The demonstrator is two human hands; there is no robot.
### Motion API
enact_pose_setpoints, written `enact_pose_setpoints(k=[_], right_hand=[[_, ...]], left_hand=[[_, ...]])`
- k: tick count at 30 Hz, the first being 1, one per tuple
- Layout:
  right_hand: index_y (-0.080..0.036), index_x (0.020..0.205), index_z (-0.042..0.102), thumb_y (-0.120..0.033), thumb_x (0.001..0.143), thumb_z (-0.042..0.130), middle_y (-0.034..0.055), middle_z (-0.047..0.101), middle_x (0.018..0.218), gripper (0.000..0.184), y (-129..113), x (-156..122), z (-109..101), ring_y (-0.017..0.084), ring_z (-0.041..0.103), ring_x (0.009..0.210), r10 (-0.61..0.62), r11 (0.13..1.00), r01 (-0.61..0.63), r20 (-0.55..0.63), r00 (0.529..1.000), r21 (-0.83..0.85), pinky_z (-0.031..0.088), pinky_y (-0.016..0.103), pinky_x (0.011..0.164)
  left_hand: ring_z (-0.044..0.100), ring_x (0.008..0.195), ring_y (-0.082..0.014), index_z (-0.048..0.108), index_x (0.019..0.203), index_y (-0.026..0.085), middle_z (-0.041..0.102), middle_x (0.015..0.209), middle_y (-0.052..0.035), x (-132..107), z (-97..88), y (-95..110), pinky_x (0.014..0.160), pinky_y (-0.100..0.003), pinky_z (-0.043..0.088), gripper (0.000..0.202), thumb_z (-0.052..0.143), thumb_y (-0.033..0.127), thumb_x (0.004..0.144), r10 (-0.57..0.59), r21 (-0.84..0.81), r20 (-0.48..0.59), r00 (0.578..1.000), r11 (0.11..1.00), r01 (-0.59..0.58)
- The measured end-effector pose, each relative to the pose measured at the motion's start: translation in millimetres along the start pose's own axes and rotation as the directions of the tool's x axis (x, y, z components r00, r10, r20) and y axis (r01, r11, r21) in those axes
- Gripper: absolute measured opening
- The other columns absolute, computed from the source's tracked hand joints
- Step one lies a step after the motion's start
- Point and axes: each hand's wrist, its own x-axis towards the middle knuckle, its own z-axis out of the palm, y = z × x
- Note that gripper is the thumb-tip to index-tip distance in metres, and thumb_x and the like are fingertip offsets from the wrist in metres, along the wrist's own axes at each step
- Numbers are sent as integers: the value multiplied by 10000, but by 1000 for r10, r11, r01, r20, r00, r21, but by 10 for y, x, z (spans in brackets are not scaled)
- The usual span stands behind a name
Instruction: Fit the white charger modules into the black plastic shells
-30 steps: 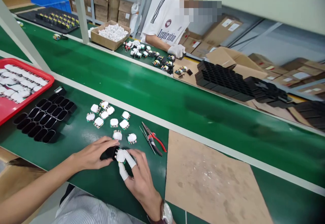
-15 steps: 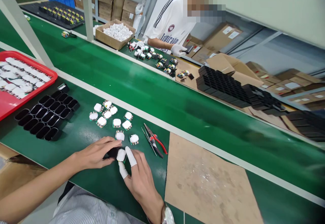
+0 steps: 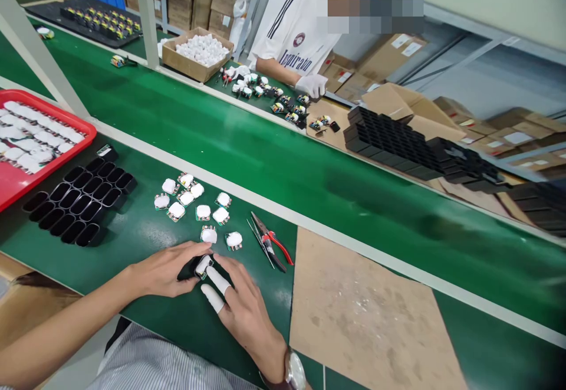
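My left hand (image 3: 170, 269) is wrapped round a small black plastic case (image 3: 189, 268), lying on its side with its mouth to the right. A circuit board (image 3: 204, 266) with a white pad on top sits partly inside that mouth. Against the board press the fingers of my right hand (image 3: 241, 295), two of them in white finger cots. Just beyond my hands lie several more white-padded circuit boards (image 3: 203, 212). Long-nose pliers (image 3: 269, 241) with red-and-black handles and metal tweezers (image 3: 260, 239) rest to their right.
Rows of black oval cases (image 3: 80, 205) stand open side up at left, by a red tray (image 3: 91, 136) of white-padded boards. A brown board (image 3: 367, 313) lies at right. Beyond the green conveyor belt (image 3: 274, 169), a co-worker's gloved hand (image 3: 312, 85) is near scattered boards.
My right hand has moved slightly left, and the circuit board has gone from the case's mouth to partly inside it. Across the belt, the co-worker's gloved hand has shifted a little.
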Motion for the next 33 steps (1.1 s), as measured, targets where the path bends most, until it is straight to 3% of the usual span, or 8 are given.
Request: enact_pose_setpoints(k=[8,11,14,19,24,27,31,33], right_hand=[[-160,1054,682,-142,1018,593,195,639,1410,98,13,77,142,322,609,1324,-12,1000,12,27,1000,13,622,509,1018],[-163,1091,685,-142,1010,609,180,684,1301,113,10,57,162,301,665,1191,10,999,-9,-18,1000,38,649,474,917],[-196,1288,651,-180,1017,626,135,712,1210,272,83,24,100,260,692,1094,41,998,-37,-74,996,57,646,439,894],[-158,1464,552,-193,1034,581,187,683,1300,433,471,-58,-54,326,648,1200,252,927,-291,-181,951,-238,598,533,992],[-94,1368,610,-18,953,491,242,633,1381,438,689,-206,34,388,575,1311,289,852,-298,-88,953,-429,553,574,1005],[-103,1365,603,28,914,456,233,638,1336,491,692,-255,91,359,607,1237,317,841,-317,-76,945,-439,560,531,962],[-112,1294,623,42,882,416,190,688,1115,486,706,-253,47,318,659,1006,298,827,-311,-103,949,-469,577,485,831],[-135,1285,621,8,917,416,158,688,1057,444,650,-248,-21,299,665,964,279,839,-309,-135,951,-447,581,451,793]], left_hand=[[628,1362,-297,296,1621,275,587,1531,-129,5,-26,41,1120,-473,563,778,641,169,932,-57,28,11,998,998,56],[670,1291,-275,456,1485,252,651,1419,-123,0,-37,67,1092,-447,584,595,618,130,926,11,47,-30,999,999,-10],[705,1204,-248,604,1309,252,674,1338,-109,1,-65,87,1035,-401,609,373,572,98,970,149,144,-86,985,980,-136],[737,1039,-221,690,1132,234,702,1235,-98,63,-97,118,910,-359,623,184,604,112,1024,234,186,-102,967,959,-213],[718,987,-220,662,1099,222,693,1173,-108,91,-39,103,841,-357,612,125,592,134,1046,226,183,-93,970,961,-206],[714,1028,-235,641,1228,241,690,1172,-105,46,6,56,886,-374,622,184,624,209,1047,162,204,-81,983,969,-143],[646,1309,-317,442,1561,298,600,1483,-144,4,9,17,1080,-484,580,647,734,382,990,-21,202,-2,1000,979,21],[617,1362,-330,395,1602,323,583,1531,-132,18,-3,13,1141,-531,531,731,754,413,972,-53,176,25,998,983,48]])
